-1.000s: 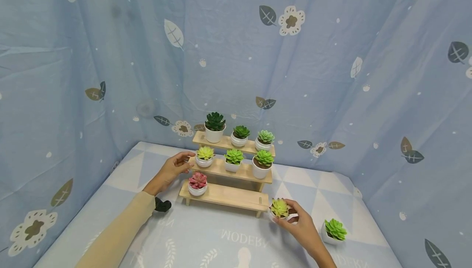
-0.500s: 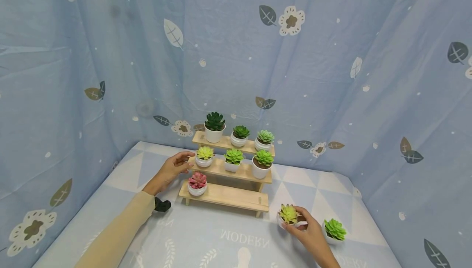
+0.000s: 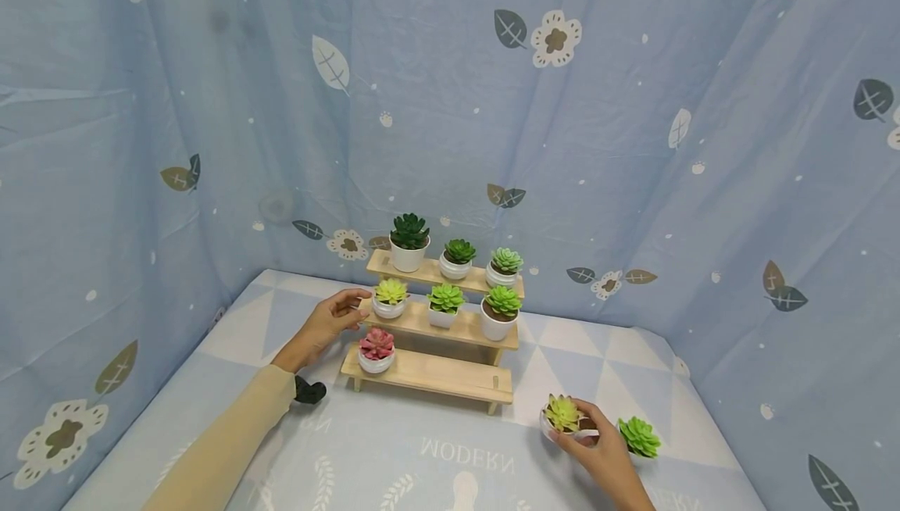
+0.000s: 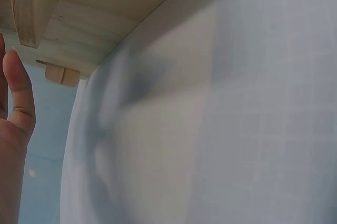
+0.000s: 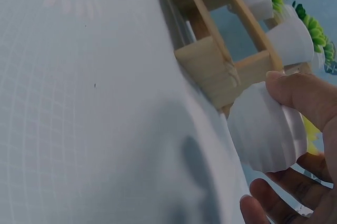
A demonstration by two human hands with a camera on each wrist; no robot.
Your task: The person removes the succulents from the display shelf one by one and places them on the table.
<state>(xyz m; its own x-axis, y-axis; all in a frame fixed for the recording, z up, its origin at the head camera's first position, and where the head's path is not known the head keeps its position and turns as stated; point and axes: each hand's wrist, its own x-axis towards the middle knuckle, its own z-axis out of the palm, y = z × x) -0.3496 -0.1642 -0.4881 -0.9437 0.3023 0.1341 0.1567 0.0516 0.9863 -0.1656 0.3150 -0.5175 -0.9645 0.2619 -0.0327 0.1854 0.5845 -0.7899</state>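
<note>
In the head view my right hand (image 3: 598, 448) holds a small yellow-green potted succulent (image 3: 563, 412) beside the right end of a three-tier wooden stand (image 3: 443, 374). The right wrist view shows its ribbed white pot (image 5: 266, 129) between thumb and fingers, over the tablecloth. At the stand's left end is my left hand (image 3: 330, 325), fingers loosely bent at the edge of the middle tier, near a yellow succulent (image 3: 391, 298). In the left wrist view, its thumb (image 4: 19, 84) points up beneath the wood. A red succulent (image 3: 376, 350) sits on the left of the lowest tier.
A bright green succulent (image 3: 639, 437) in a white pot stands on the tablecloth, partly behind my right hand. Several green succulents, among them a dark one (image 3: 409, 241), fill the upper tiers. A black object (image 3: 310, 391) lies by the left sleeve. Blue patterned curtain (image 3: 436, 105) surrounds the table.
My right hand has moved right and toward me with the yellow-green potted succulent, away from the stand's lowest tier. The left hand stays in place.
</note>
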